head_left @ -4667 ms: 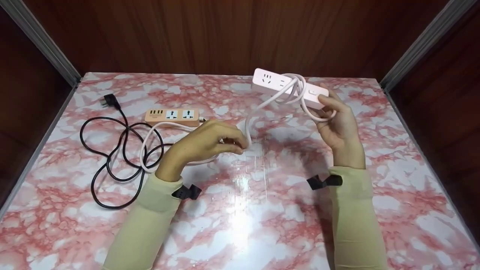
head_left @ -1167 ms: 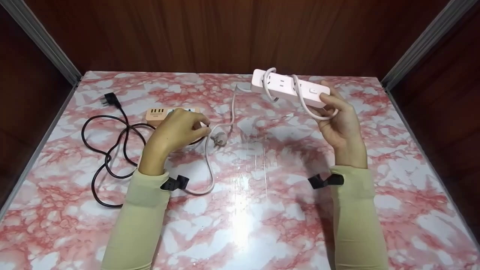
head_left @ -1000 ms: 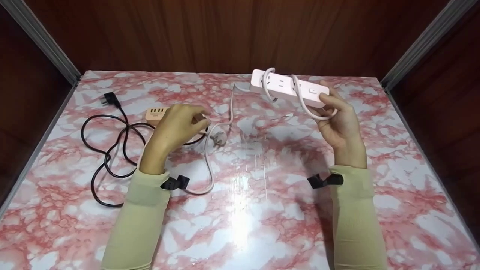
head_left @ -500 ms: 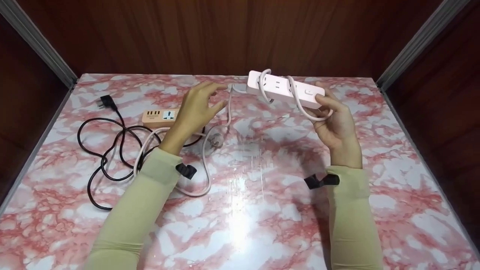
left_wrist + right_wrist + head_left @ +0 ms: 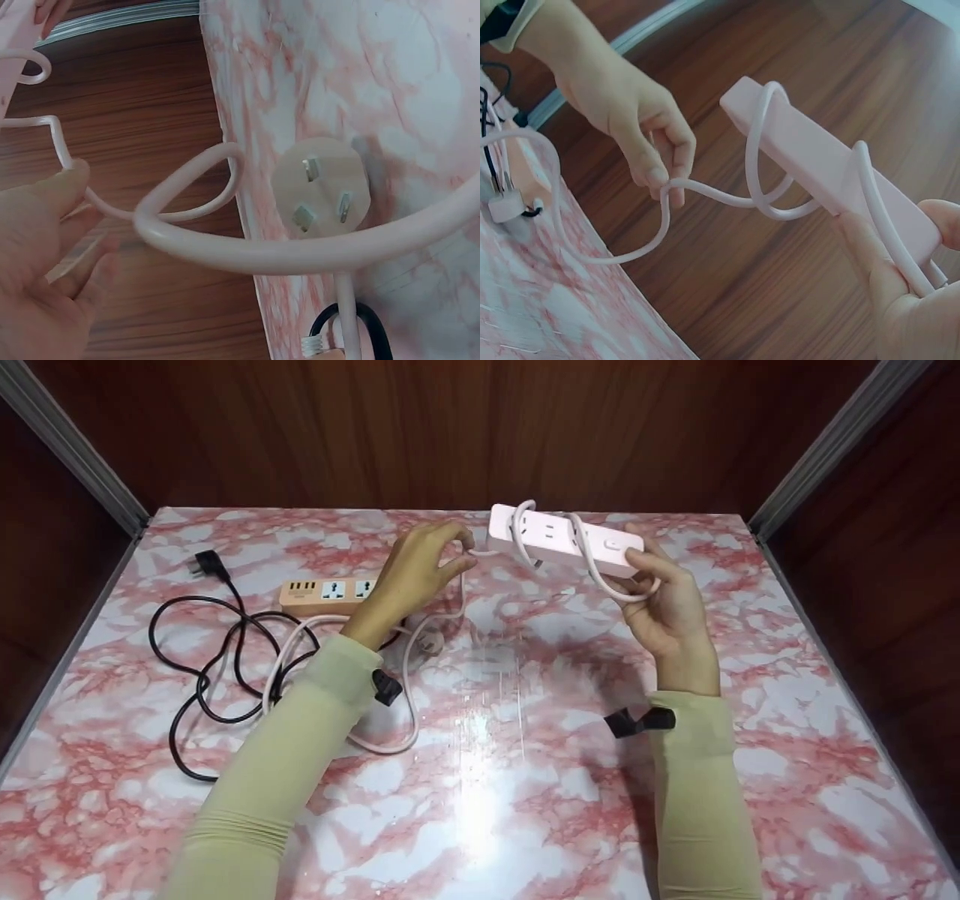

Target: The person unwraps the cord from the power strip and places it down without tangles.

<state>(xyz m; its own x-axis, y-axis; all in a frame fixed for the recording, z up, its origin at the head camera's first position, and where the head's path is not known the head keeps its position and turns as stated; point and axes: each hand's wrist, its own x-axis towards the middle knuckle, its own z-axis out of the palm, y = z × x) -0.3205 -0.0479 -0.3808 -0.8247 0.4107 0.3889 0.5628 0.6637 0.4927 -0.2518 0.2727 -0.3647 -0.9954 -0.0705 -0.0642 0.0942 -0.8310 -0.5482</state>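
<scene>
My right hand grips one end of a pink power strip, raised above the table and tilted. Its pink cord wraps loosely around the strip's body in wide turns. Left of the strip, my left hand pinches that cord between thumb and fingers, as the right wrist view shows. From there the cord hangs down and trails over the table in a loop. The cord's three-pin plug lies with its prongs up, below the left hand.
An orange power strip lies behind my left forearm, partly covered by it. Its black cord spreads in tangled loops at the left, ending in a black plug. Dark wood-grain panels enclose the marbled table.
My left hand has gone from beside the orange strip up and right, and has taken hold of the cord near the pink strip. The cord's bunched turns have spread along the strip.
</scene>
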